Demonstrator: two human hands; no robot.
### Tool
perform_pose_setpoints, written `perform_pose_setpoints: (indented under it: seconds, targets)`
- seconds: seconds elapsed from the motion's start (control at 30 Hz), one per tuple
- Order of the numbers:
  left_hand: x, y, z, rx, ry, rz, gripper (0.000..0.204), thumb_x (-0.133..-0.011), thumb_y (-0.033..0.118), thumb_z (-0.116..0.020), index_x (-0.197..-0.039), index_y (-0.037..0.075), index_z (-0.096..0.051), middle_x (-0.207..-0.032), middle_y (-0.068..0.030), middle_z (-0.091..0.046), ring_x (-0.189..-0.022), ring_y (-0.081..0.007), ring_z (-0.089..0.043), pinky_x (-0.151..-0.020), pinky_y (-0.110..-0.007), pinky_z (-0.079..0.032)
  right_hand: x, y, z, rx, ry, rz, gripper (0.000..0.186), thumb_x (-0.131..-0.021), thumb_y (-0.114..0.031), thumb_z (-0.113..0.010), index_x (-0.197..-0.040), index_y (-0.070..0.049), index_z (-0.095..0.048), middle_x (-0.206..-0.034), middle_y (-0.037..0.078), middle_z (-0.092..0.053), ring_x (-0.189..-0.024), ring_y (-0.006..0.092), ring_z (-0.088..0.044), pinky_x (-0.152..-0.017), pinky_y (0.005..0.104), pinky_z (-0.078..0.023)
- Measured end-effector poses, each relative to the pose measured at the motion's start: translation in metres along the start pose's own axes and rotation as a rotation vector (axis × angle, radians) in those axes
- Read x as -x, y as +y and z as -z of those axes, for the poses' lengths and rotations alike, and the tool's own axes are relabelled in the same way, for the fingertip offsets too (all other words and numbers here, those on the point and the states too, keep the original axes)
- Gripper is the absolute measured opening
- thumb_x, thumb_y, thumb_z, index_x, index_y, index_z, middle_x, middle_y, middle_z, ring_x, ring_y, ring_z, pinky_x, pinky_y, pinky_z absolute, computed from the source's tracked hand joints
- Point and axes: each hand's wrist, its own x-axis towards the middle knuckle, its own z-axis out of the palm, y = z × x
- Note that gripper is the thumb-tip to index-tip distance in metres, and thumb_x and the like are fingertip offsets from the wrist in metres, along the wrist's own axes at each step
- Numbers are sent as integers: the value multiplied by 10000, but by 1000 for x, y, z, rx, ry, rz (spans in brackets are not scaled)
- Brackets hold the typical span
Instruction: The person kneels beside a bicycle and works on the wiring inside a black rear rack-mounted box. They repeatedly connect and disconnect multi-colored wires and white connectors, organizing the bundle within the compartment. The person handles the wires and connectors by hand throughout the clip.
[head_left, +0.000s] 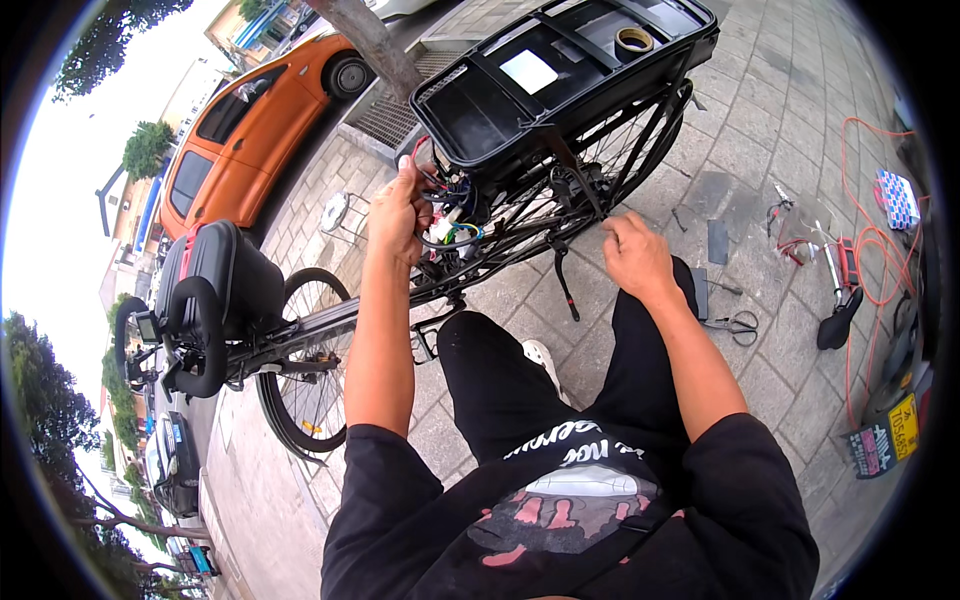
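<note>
My left hand (400, 210) is closed on a bundle of coloured wires (450, 215) with white connectors, just below the front left corner of a black rear rack tray (465, 115) on a bicycle. A tape roll (634, 40) and a white rectangle (530, 70) lie on the tray. My right hand (632, 245) is beside the rear frame, to the right of the kickstand (566, 280), with loosely bent fingers and nothing visible in them.
A black case (225, 280) sits by the handlebars (195, 340). Scissors (740, 325), a saddle (838, 320), small tools (785, 210) and an orange cord (880, 260) lie on the paving at right. An orange car (235, 155) stands beyond a tree trunk (370, 45).
</note>
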Motion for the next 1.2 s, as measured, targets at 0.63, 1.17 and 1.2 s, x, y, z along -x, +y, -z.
perform_pose_setpoints:
  seconds: [0.63, 1.17, 1.2]
  targets:
    - [3, -5, 1, -35, 20, -94, 304, -1156, 296, -774, -1154, 5, -862, -856, -3, -737, -568, -53, -524, -526, -250, -396, 2, -7, -3, 45, -44, 13, 216, -1030, -173, -677, -1167, -86, -821, -1188, 166, -798, -985, 480, -787, -918, 587, -636]
    - [-1, -18, -1, -23, 15, -175, 346, -1187, 375, -738, -1110, 48, -815, -885, -3, -754, -530, -42, -490, -459, -243, -372, 0, -6, -3, 83, -51, 8, 215, -1030, -174, -684, -1159, -88, -832, -1175, 164, -792, -987, 471, -793, -922, 585, -642]
    - [-2, -17, -1, -25, 27, -168, 338, -1185, 370, -739, -1105, 49, -812, -887, -7, -759, -523, -42, -488, -456, -244, -372, 1, -6, -3, 80, -51, 9, 215, -1030, -175, -683, -1159, -87, -831, -1175, 165, -792, -987, 471, -793, -921, 586, -642]
